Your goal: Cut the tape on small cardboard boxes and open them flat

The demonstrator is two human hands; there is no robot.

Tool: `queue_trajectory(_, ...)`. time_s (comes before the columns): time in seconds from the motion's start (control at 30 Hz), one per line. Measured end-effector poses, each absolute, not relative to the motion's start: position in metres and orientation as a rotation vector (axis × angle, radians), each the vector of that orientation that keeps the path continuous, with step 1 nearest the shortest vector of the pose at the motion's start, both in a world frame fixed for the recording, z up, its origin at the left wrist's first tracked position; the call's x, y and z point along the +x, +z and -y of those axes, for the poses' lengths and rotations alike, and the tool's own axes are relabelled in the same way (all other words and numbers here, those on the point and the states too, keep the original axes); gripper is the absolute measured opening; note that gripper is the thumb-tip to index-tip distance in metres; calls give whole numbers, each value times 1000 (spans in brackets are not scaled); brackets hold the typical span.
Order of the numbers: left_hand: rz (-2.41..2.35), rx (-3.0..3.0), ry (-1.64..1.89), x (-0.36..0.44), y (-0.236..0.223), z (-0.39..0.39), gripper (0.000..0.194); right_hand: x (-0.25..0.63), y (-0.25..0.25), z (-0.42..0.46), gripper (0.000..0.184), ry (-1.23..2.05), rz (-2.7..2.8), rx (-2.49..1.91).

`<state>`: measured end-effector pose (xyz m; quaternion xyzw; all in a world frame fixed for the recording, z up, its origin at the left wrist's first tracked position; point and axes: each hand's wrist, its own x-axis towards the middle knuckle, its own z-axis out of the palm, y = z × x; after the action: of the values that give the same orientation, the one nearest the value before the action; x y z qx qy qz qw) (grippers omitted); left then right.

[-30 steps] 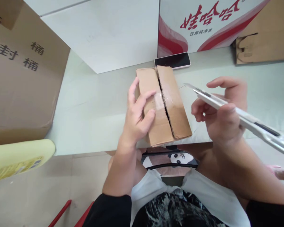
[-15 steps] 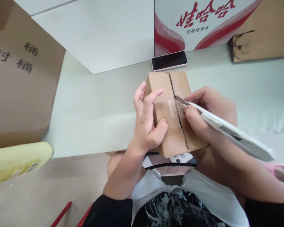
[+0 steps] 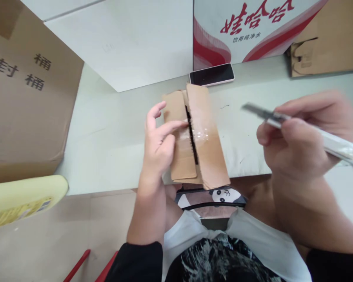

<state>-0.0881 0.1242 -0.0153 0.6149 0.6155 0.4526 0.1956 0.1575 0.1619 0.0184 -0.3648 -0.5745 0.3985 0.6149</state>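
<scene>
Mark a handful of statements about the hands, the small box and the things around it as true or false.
1. The left hand touches the small cardboard box. True.
2. The utility knife has its blade in the box's gap. False: the right hand holds it away from the box, off to the right.
3. The phone lies in front of the red-and-white carton. True.
4. The top flaps meet with no gap. False: a dark opening runs between them.
5. The knife's blade is extended. True.
</scene>
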Motion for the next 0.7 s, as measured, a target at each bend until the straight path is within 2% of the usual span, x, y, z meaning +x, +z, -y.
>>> queue_trajectory(0.07,-1776,1607,1204,-100,-8,-120,15,154,13,-167,11,849,1282,-931)
queue_trajectory(0.17,-1824,1389,1218,-103,4,-107,35,153,2,-178,21,903,1415,-1104)
queue_trajectory(0.23,-1811,1237,1288,-100,8,-101,42,156,-6,-186,28,991,1534,-1248)
queue_trajectory(0.4,-1734,814,1399,-119,-2,-111,59,162,-18,-204,18,1247,1900,-1470)
queue_trajectory(0.53,-1620,626,1594,-144,-19,-129,47,165,-20,-206,23,1425,1739,-1104)
queue_trajectory(0.63,-1539,580,1562,-147,-23,-134,40,166,-24,-204,35,1571,1557,-763)
queue_trajectory(0.7,-1501,592,1528,-143,-24,-133,36,167,-29,-205,43,1610,1510,-704)
